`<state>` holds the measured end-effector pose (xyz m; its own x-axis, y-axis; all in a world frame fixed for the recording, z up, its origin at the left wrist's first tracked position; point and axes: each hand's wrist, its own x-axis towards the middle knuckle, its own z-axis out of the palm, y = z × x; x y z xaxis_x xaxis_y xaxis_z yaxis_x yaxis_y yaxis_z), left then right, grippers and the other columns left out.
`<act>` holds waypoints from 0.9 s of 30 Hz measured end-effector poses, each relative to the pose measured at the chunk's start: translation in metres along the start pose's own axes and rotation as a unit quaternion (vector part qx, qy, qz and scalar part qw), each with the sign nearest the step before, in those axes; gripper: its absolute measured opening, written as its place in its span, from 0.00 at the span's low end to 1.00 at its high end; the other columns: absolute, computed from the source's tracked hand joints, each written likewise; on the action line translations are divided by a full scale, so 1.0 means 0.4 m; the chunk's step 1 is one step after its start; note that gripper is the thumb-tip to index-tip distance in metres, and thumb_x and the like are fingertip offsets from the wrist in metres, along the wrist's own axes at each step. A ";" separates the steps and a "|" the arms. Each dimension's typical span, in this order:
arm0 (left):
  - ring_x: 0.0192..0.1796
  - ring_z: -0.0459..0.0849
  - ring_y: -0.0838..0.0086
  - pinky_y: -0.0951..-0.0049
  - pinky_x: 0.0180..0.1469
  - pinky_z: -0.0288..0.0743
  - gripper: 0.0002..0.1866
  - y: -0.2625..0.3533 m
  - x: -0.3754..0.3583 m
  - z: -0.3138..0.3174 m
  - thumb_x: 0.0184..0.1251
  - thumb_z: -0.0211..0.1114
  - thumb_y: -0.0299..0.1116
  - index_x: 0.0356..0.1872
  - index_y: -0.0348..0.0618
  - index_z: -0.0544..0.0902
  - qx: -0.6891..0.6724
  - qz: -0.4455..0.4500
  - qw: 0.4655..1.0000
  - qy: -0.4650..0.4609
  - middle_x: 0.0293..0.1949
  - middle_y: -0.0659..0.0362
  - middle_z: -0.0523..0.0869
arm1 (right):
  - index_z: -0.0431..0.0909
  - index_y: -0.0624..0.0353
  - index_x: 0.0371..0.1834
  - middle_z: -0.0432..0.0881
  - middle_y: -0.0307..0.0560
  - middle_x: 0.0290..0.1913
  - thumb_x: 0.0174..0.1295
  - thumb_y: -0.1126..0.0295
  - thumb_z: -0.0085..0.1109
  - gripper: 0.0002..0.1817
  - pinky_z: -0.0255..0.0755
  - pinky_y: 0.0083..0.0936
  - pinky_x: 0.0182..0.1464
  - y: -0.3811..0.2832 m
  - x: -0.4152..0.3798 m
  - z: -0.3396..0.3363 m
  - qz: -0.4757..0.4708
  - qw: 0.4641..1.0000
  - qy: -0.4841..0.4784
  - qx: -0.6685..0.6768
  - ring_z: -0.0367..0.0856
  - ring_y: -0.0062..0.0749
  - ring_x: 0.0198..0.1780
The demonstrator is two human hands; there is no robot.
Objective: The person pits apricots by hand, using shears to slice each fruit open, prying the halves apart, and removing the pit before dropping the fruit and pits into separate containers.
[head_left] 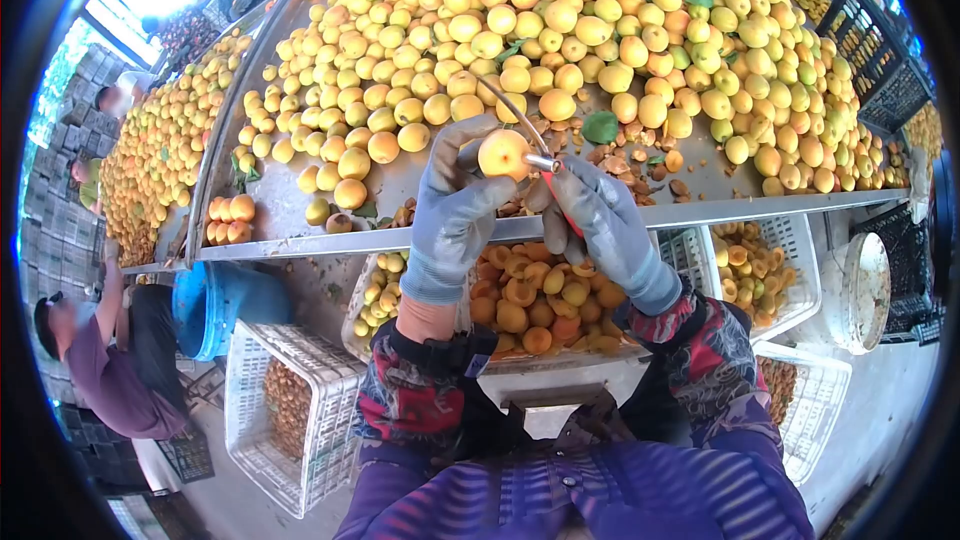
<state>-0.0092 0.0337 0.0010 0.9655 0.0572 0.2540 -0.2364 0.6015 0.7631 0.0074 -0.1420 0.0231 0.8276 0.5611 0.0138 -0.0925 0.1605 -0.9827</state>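
My grey-gloved left hand [447, 225] grasps a round yellow-orange fruit [503, 153], my right hand [606, 225] (also gloved) a red-handled metal tool [543, 163].

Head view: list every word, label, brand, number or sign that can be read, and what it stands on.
No text can be read.
Left sleeve: pale letter-like marks in the pattern, too small and blurred to make out.
Held fruit, tool, white crate: no legible lettering.

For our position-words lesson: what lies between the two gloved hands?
In the head view, a yellow fruit in the left hand and a metal-ended tool in the right hand.
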 end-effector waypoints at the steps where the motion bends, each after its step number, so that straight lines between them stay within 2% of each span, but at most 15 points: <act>1: 0.51 0.81 0.70 0.70 0.56 0.76 0.30 0.003 0.001 0.004 0.53 0.66 0.19 0.61 0.36 0.69 0.000 0.001 1.000 0.001 0.49 0.54 0.82 | 0.74 0.57 0.37 0.73 0.36 0.18 0.72 0.51 0.45 0.20 0.55 0.13 0.18 -0.001 -0.002 0.000 0.002 1.000 -0.007 -0.004 0.62 0.13 0.15; 4: 0.51 0.81 0.71 0.71 0.55 0.77 0.29 0.013 0.002 0.010 0.51 0.67 0.18 0.58 0.36 0.70 0.028 0.014 0.999 0.025 0.48 0.54 0.82 | 0.74 0.57 0.37 0.72 0.36 0.17 0.72 0.50 0.44 0.20 0.55 0.13 0.18 -0.008 -0.010 0.003 0.008 1.000 -0.022 -0.013 0.63 0.13 0.16; 6: 0.53 0.80 0.68 0.67 0.53 0.76 0.30 0.012 -0.001 -0.006 0.57 0.68 0.25 0.62 0.37 0.67 0.067 0.025 0.997 -0.019 0.52 0.53 0.80 | 0.74 0.57 0.38 0.72 0.35 0.17 0.72 0.50 0.44 0.21 0.56 0.13 0.18 -0.005 -0.016 0.006 0.012 0.999 -0.029 -0.019 0.63 0.13 0.16; 9: 0.52 0.82 0.67 0.66 0.53 0.77 0.32 0.004 0.002 -0.019 0.56 0.70 0.26 0.63 0.36 0.67 0.094 0.045 0.994 -0.020 0.52 0.52 0.80 | 0.74 0.58 0.38 0.71 0.35 0.16 0.72 0.50 0.43 0.21 0.56 0.13 0.18 0.006 -0.020 0.010 0.003 0.999 -0.037 -0.026 0.64 0.12 0.16; 15: 0.50 0.83 0.66 0.67 0.55 0.76 0.34 0.013 -0.007 -0.002 0.54 0.70 0.26 0.63 0.34 0.66 0.080 0.008 0.997 0.004 0.53 0.50 0.81 | 0.74 0.61 0.37 0.70 0.35 0.16 0.73 0.54 0.42 0.20 0.57 0.14 0.21 0.032 -0.013 0.007 -0.005 0.998 -0.056 -0.015 0.65 0.13 0.18; 16: 0.50 0.83 0.66 0.67 0.55 0.76 0.34 0.014 -0.007 0.000 0.54 0.70 0.26 0.63 0.34 0.66 0.079 0.008 0.997 0.005 0.53 0.50 0.81 | 0.75 0.60 0.38 0.70 0.34 0.16 0.73 0.53 0.42 0.21 0.56 0.12 0.19 0.041 -0.010 0.004 -0.023 0.998 -0.058 -0.027 0.62 0.12 0.15; 18: 0.48 0.82 0.74 0.73 0.51 0.79 0.34 0.017 -0.006 0.005 0.49 0.71 0.18 0.61 0.31 0.69 0.044 -0.007 0.999 0.030 0.49 0.55 0.82 | 0.75 0.60 0.38 0.71 0.34 0.15 0.73 0.52 0.42 0.21 0.54 0.10 0.17 0.051 -0.006 0.004 -0.041 0.996 -0.062 -0.040 0.60 0.11 0.13; 23: 0.48 0.82 0.74 0.73 0.51 0.79 0.32 0.023 -0.014 0.025 0.49 0.71 0.18 0.60 0.30 0.71 0.084 0.019 0.995 0.044 0.48 0.56 0.83 | 0.75 0.61 0.36 0.72 0.34 0.21 0.74 0.54 0.41 0.21 0.55 0.11 0.19 0.086 -0.005 0.012 -0.088 0.995 -0.026 -0.050 0.63 0.10 0.17; 27: 0.47 0.82 0.76 0.74 0.50 0.79 0.31 0.020 -0.018 0.024 0.49 0.72 0.19 0.58 0.30 0.73 0.141 0.045 0.987 0.059 0.47 0.57 0.83 | 0.75 0.62 0.36 0.73 0.34 0.24 0.75 0.56 0.41 0.20 0.56 0.12 0.20 0.082 -0.004 0.009 -0.108 0.991 -0.036 -0.067 0.65 0.11 0.18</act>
<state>-0.0189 0.0303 0.0109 0.9415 0.2027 0.2693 -0.3261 0.3457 0.8798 0.0010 -0.1348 -0.0087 0.7774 0.5832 0.2355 0.1618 0.1764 -0.9709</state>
